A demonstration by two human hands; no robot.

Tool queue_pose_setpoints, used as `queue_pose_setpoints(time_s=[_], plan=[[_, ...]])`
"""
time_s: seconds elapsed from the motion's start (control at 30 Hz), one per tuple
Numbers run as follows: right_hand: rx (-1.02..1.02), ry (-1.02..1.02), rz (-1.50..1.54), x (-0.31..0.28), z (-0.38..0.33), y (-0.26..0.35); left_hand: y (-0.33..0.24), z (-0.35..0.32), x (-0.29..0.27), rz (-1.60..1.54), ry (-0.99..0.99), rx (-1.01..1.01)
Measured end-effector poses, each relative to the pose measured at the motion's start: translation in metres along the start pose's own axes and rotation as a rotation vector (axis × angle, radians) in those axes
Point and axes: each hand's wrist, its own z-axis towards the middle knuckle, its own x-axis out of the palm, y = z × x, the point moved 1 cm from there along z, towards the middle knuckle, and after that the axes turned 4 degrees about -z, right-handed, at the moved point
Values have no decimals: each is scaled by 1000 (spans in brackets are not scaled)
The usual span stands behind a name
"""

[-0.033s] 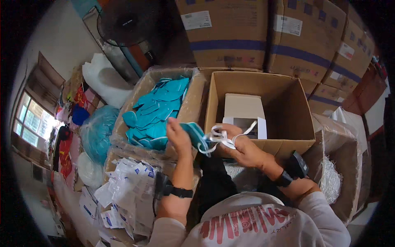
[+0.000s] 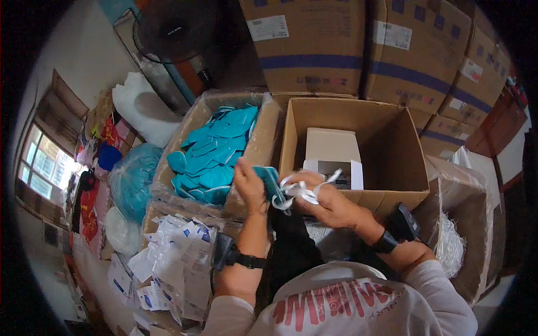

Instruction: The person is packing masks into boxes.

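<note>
Just in front of the two cartons, my left hand point(image 2: 250, 187) is closed on one edge of a teal face mask point(image 2: 268, 182). My right hand point(image 2: 333, 204) is close beside it, its fingers closed around a bunch of white straps point(image 2: 305, 190). Some strap loops hang at the mask's edge, and others stick out past my right fingers. Whether the bunched straps are attached to this mask, I cannot tell. Behind my left hand, a heap of similar teal masks point(image 2: 216, 154) fills a plastic-lined carton point(image 2: 268, 120).
An open carton point(image 2: 386, 140) behind my right hand contains a white box point(image 2: 332, 145). White strands point(image 2: 448, 243) lie in a carton at right. Printed plastic pouches point(image 2: 179, 246) are piled at lower left. Large taped cartons point(image 2: 311, 39) stand along the back, near a fan point(image 2: 176, 31).
My left hand has shifted slightly right with the mask, which now stands steeper and nearer my right hand. The white straps have changed shape in my right fingers.
</note>
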Motion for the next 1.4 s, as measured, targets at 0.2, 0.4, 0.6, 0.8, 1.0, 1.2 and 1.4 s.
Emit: queue_pose_setpoints(time_s=[0.2,0.4,0.6,0.8,1.0,1.2,1.4], plan=[[44,61,195,34,26,39,32,-15,28,95,147,-19],[65,213,387,27,14,75,54,36,-12,170,78,-105],[650,-238,410,-3,-11,4,35,19,2,425,239,211],[682,333,-336,4,17,-65,11,41,26,426,342,485],[233,644,519,11,-36,-2,95,151,-59,564,-53,92],[995,-577,-23,-110,-76,-66,110,251,-80,598,-362,-240],[890,-1005,-542,-219,-127,-14,230,355,-104,-35,-147,-583]])
